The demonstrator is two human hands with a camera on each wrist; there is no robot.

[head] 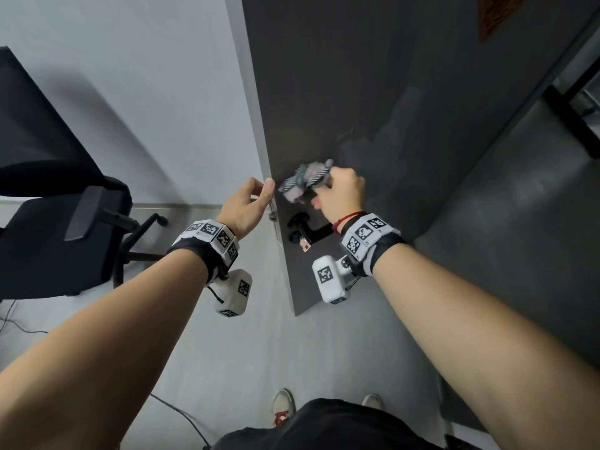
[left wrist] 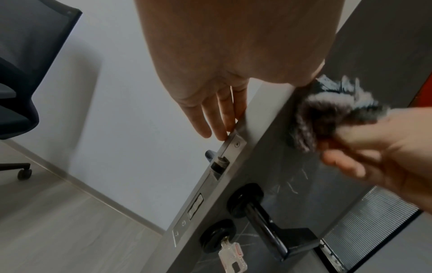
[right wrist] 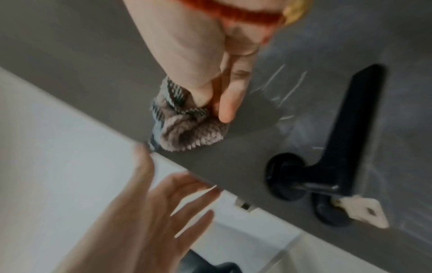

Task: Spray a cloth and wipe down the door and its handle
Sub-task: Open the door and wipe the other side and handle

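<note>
The dark grey door (head: 389, 92) stands ajar, and its face (right wrist: 93, 55) shows wet streaks near the black lever handle (head: 311, 230) (left wrist: 268, 227) (right wrist: 346, 147). A key (head: 304, 245) (left wrist: 233, 256) (right wrist: 364, 212) hangs in the lock below it. My right hand (head: 337, 193) (left wrist: 374, 153) (right wrist: 210, 83) grips a bunched striped cloth (head: 303, 180) (left wrist: 327, 118) (right wrist: 187, 133) against the door just above the handle. My left hand (head: 259, 196) (left wrist: 217, 110) (right wrist: 163, 203) rests at the door's free edge, straight fingers touching it above the latch plate (left wrist: 224, 162).
A black office chair (head: 65, 206) (left wrist: 23, 55) stands to the left against the white wall (head: 146, 92). A cable (head: 181, 414) lies on the grey floor. My shoes (head: 282, 407) are close to the door's bottom corner. A ribbed mat (left wrist: 374, 221) lies beyond the door.
</note>
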